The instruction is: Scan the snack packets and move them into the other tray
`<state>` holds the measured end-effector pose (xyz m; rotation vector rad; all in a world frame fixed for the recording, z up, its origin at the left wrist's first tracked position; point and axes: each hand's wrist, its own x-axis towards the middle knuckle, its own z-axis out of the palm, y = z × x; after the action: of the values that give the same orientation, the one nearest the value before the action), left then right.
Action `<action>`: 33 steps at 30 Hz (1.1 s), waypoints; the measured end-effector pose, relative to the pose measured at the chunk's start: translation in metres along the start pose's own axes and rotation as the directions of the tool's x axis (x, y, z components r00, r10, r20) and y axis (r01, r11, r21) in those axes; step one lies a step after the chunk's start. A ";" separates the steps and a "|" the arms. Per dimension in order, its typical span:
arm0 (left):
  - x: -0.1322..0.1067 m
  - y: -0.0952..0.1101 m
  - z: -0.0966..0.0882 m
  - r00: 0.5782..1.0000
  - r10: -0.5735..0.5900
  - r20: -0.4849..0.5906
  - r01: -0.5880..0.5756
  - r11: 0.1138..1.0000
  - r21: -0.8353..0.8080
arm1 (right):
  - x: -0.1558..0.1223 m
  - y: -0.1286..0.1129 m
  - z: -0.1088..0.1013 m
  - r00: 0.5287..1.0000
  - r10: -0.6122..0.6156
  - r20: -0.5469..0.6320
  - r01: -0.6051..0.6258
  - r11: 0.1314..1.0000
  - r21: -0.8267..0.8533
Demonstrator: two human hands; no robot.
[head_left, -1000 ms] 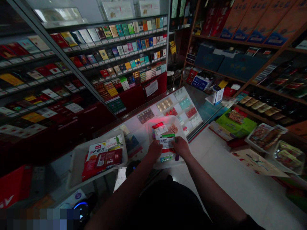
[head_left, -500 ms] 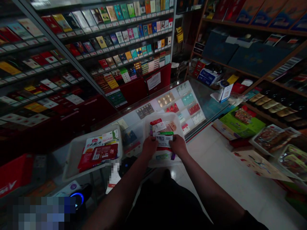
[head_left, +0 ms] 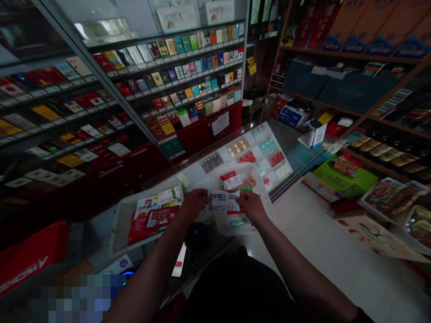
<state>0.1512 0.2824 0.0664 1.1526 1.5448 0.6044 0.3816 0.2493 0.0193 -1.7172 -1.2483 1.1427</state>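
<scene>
A: Item 1, pls?

B: White pkt (head_left: pixel 224 200), qty 1, printed face up, barcode toward R end. We had it over the R tub (head_left: pixel 224 228), its L end out past the tub's L rim.

A: Hands?

B: Both in use. Our L hand (head_left: pixel 194 204) was closed, thumb & fingers pinching the pkt's L end; our R hand (head_left: pixel 253 207) was likewise closed on the R end. We saw nothing else in either.

A: Grip OK?

B: Good, we judged: ends only, so most of the print & the barcode were uncovered. Best done w/ a light, even pull, just enough to keep the wrapper flat; too hard a tug could've creased it or split a seam.

A: Below it?

B: R tub contents: red-and-white pkt (head_left: pixel 232 180) toward far end, green pkt (head_left: pixel 239 222) toward near end, + misc., partly hidden. We needed clearance there, lest our knuckles snag loose stock.

A: Adjacent?

B: L tub (head_left: pixel 121 233), w/ dark red pkt (head_left: pixel 160 218), near our L forearm. Glass counter (head_left: pixel 288 131) ran alongside; what bore ea. tub, we couldn't tell.
</scene>
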 end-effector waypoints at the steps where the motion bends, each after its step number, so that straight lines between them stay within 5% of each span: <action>1: -0.002 -0.002 -0.007 1.000 0.003 0.003 -0.003 1.000 -0.018 | -0.002 -0.003 0.007 1.000 -0.008 -0.004 0.008 1.000 0.019; 10: -0.011 -0.037 -0.069 0.994 0.063 -0.089 -0.055 0.995 0.088 | -0.022 -0.018 0.073 0.996 -0.052 0.069 0.051 0.999 0.019; 16: -0.014 -0.069 -0.091 0.992 0.089 -0.092 -0.073 0.984 0.165 | -0.030 -0.014 0.104 0.998 -0.047 0.036 0.048 0.998 -0.046; 23: -0.016 -0.087 -0.100 0.972 0.228 -0.065 -0.211 0.956 0.202 | -0.033 -0.006 0.109 0.980 -0.168 0.105 0.185 0.966 -0.181; 33: -0.027 -0.074 -0.098 0.967 0.243 -0.076 -0.221 0.949 0.226 | -0.047 -0.010 0.107 0.983 -0.156 0.096 0.173 0.961 -0.214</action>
<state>0.0329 0.2470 0.0460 1.5044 1.6032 0.6723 0.2722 0.2122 0.0020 -1.7030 -1.5873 1.0114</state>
